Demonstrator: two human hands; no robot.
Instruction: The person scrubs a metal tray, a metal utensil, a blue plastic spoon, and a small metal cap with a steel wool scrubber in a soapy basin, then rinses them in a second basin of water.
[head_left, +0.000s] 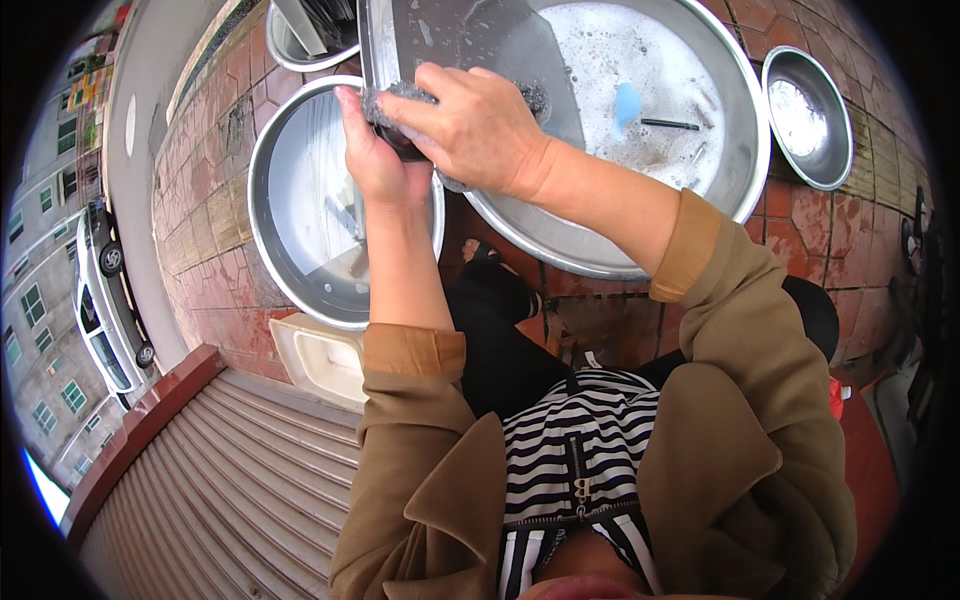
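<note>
My left hand (379, 161) grips the near end of a dark rectangular pan or tray (472, 45), which is tilted over the basins. Pressed against its corner is a grey scouring pad (405, 101), held in my right hand (472, 124). Beneath, a large round metal basin (622, 259) holds sudsy water with a light-blue object (627, 107) and a thin black stick-like object (670, 124) in it. To its left stands a smaller metal basin (259, 202) of water. My hands cover part of the pan's near end.
An oval metal bowl (845, 142) stands at the right. At the upper left, another metal container (279, 49) holds long items. A cream plastic tub (300, 360) sits near a ribbed shutter (247, 480). Reddish paving tiles (217, 285) surround the basins; a parked car (105, 322) is farther left.
</note>
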